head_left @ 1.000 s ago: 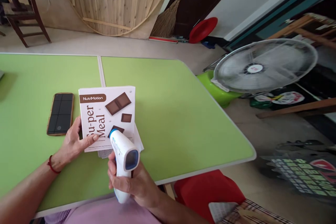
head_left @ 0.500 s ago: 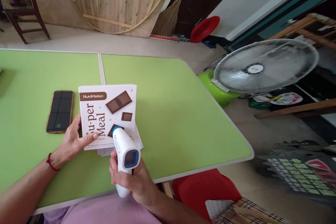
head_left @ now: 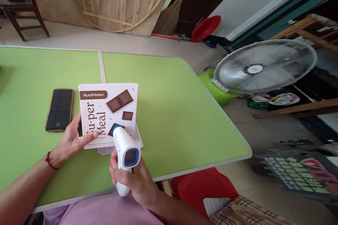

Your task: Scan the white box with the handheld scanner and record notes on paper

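My left hand (head_left: 75, 135) is closed on the left side of a white box (head_left: 92, 112) marked NutriMotion, its thumb across the front and its fingers behind the edge. Brown chocolate pieces are pictured on the box, which is held over the green table (head_left: 169, 112). In my right hand (head_left: 134, 179) is a white infrared thermometer (head_left: 124, 144) with a blue tip and a dark blue-framed screen facing me. Its tip lies in front of the box's lower part; whether they touch I cannot tell. Partly hidden behind the box are a white flap and some printed paper (head_left: 106, 150).
A phone (head_left: 59, 109) in a brown case lies left of the box. Right of the table stand a large fan (head_left: 264, 70) and a green stool (head_left: 219, 89). A red seat (head_left: 203, 188) is by the near edge. A wooden chair (head_left: 25, 14) stands at the far left.
The view has shifted slightly. Both hands, the box and the thermometer keep nearly the same positions relative to one another.
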`<state>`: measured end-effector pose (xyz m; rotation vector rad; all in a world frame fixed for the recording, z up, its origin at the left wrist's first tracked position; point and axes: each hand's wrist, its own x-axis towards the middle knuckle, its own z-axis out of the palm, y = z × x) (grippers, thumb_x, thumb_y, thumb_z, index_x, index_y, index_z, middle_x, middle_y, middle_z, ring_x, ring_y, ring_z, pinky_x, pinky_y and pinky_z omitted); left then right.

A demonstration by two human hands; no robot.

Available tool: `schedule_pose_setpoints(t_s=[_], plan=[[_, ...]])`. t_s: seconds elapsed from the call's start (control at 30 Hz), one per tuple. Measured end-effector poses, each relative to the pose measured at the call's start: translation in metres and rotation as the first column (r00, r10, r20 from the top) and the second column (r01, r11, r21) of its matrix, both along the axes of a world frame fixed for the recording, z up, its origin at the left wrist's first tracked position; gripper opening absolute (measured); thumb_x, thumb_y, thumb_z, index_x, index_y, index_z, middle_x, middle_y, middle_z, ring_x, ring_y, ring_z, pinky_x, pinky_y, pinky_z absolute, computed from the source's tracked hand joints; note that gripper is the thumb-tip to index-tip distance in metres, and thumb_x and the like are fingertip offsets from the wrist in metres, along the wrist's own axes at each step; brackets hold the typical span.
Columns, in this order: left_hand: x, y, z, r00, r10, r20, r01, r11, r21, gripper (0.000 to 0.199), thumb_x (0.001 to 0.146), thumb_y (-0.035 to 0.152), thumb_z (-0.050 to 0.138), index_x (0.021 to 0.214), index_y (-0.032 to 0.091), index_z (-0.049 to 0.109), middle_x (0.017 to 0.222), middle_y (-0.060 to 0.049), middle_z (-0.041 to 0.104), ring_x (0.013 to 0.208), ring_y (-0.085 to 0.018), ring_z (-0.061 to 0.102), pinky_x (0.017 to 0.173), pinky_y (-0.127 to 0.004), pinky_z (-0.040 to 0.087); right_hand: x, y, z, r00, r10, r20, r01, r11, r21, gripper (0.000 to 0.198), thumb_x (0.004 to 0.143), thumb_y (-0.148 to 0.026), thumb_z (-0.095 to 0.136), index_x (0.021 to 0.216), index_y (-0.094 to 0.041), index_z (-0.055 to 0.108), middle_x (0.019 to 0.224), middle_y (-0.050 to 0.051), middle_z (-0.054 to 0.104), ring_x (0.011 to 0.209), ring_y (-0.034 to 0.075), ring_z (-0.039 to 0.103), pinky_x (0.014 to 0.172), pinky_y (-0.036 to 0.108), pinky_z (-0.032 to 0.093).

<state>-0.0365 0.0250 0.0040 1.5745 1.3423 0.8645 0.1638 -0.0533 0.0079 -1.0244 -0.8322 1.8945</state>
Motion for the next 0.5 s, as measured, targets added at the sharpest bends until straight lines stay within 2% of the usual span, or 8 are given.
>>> schedule_pose_setpoints(t_s=[0.23, 0.37, 0.5], plan=[[0.0000, -0.0008, 0.0028, 0.999, 0.014, -0.031, -0.014, 1.000, -0.014, 0.058, 0.078, 0.063, 0.067, 0.116, 0.020, 0.056, 0.105, -0.008, 0.070, 0.092, -0.030, 0.067, 0.076, -0.040, 0.056, -0.0001, -0.0019, -0.0015, 1.000, -0.008, 0.016, 0.009, 0.999, -0.040, 0.034, 0.066, -0.040, 0.080, 0.081, -0.022, 0.056, 0.067, -0.005, 0.049, 0.054, 0.010, 0.044, 0.052, 0.027, 0.038], [0.0003, -0.0006, 0.0040, 0.999, 0.012, -0.034, -0.013, 1.000, -0.019, 0.059, 0.077, 0.064, 0.067, 0.115, 0.020, 0.056, 0.107, -0.009, 0.070, 0.092, -0.030, 0.067, 0.076, -0.041, 0.056, -0.0015, -0.0014, 0.0000, 0.999, 0.003, 0.038, -0.004, 1.000, 0.021, 0.031, 0.070, -0.039, 0.077, 0.074, -0.022, 0.051, 0.063, -0.005, 0.045, 0.053, 0.009, 0.040, 0.052, 0.028, 0.035], [-0.0002, -0.0001, 0.0031, 0.998, 0.011, -0.055, -0.012, 1.000, -0.011, 0.058, 0.077, 0.064, 0.067, 0.113, 0.020, 0.056, 0.102, -0.008, 0.070, 0.088, -0.029, 0.066, 0.071, -0.039, 0.056, -0.0022, -0.0011, 0.0016, 0.999, 0.005, 0.053, -0.006, 1.000, 0.018, 0.030, 0.071, -0.038, 0.076, 0.072, -0.022, 0.050, 0.063, -0.005, 0.044, 0.054, 0.009, 0.039, 0.053, 0.028, 0.035]])
